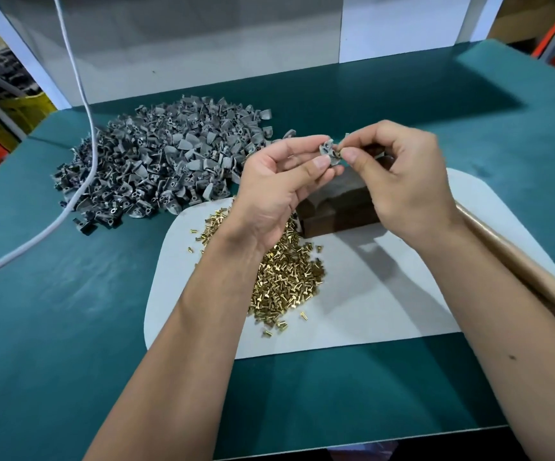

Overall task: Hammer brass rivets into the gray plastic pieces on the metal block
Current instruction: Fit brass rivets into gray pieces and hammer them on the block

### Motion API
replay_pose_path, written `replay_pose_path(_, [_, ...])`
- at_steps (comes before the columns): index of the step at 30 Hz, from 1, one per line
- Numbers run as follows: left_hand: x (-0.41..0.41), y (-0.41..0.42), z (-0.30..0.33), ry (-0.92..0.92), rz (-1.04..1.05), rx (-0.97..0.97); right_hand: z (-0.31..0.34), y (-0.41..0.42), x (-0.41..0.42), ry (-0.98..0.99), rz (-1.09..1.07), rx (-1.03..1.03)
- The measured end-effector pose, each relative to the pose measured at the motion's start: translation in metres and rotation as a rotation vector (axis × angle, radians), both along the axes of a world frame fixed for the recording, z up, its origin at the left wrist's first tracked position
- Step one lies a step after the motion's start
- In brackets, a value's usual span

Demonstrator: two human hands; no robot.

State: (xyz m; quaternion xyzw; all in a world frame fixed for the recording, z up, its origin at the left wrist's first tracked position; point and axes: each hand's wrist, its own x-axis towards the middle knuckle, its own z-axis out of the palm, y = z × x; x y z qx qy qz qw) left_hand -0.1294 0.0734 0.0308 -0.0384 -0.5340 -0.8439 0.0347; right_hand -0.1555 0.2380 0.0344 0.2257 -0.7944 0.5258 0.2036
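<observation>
- The left hand (pixel 281 181) is held up over the table, palm turned up. Its thumb and fingers pinch a small gray plastic piece (pixel 327 154) with a flat, rounded side and little holes in it.
- The right hand (pixel 399 174) is up beside it. Its thumb and first finger are pressed together on something tiny right at the gray piece. It is too small to tell what it is. The other fingers are curled in.
- The two hands almost touch at the fingertips, above the dark metal block (pixel 339 207).
- The block is a chunky, dull brown-gray lump with square edges. It sits on a smooth white mat with rounded corners (pixel 385 294).
- A pile of shiny little brass rivets (pixel 286 277) lies on the mat, just left of the block. Each rivet is a short pin with a flat head. A few lie loose at the edge of the pile.
- A big heap of gray plastic pieces (pixel 159 164) lies on the green table top (pixel 69 311), behind and to the left of the mat. They look matte and are shaped like little shells.
- A smooth tan wooden handle (pixel 519 261) lies on the right side of the mat, under the right arm.
- A white cord (pixel 79 94) hangs down and runs across the gray heap.
</observation>
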Motion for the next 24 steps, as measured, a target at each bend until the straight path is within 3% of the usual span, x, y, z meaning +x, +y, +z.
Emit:
replay_pose_path(8, [-0.001,-0.003,-0.004,0.041,0.012,-0.073,-0.001,-0.004,0.003,-0.008,-0.036,0.031])
replay_pose_path(17, [-0.003,-0.003,-0.005,0.107,0.106,-0.332,0.001,0.001,0.0,-0.081,-0.065,0.242])
replay_pose_path(24, [-0.005,0.006,-0.008,0.106,0.175,-0.353,0.002,-0.004,0.004,-0.047,-0.172,0.306])
